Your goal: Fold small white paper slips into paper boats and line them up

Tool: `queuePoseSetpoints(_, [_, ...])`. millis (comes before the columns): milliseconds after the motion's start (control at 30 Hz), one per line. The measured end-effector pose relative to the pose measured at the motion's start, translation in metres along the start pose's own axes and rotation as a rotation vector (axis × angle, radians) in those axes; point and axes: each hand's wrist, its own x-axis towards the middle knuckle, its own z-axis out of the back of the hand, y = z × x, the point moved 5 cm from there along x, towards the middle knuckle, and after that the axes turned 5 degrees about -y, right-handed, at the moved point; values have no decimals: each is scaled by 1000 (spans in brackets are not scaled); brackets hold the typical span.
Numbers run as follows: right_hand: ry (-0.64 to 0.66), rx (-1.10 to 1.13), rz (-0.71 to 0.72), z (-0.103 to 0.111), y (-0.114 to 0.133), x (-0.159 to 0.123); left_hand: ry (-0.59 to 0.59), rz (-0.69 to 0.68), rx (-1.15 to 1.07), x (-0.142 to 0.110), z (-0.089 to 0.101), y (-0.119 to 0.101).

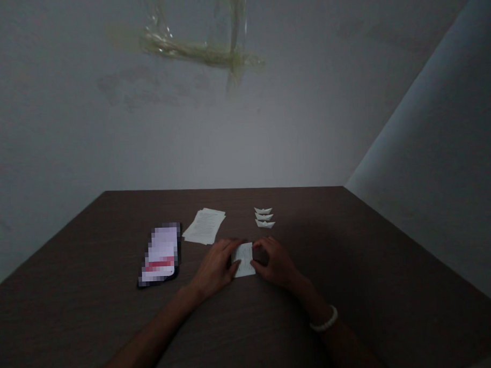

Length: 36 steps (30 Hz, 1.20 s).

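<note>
A small white sheet of paper (pixel 244 259) lies on the dark wooden table (pixel 353 266) between my two hands. My left hand (pixel 217 268) rests on the sheet's left edge, fingers bent and pressing it down. My right hand (pixel 275 262) pinches the sheet's right edge, fingers curled; a white bead bracelet (pixel 325 322) circles that wrist. The paper looks partly folded.
A stack of white paper sheets (pixel 204 225) lies just beyond my left hand. Three small folded paper boats (pixel 264 216) sit in a row behind my right hand. A phone (pixel 159 255) with a lit screen lies to the left. Walls close the table's far and right sides.
</note>
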Motion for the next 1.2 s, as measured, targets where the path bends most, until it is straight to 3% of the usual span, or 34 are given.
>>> queuePoseSetpoints(167, [-24, 56, -47, -1, -1, 0, -3, 13, -37, -1, 1, -2])
queuePoseSetpoints(400, [74, -33, 46, -7, 4, 0, 36, -24, -25, 0, -2, -4])
queuePoseSetpoints(667, [92, -93, 81, -7, 7, -2, 53, -64, 15, 2, -2, -8])
queuePoseSetpoints(1200, [15, -160, 37, -3, 9, 0, 12, -69, 224, 0, 8, -14])
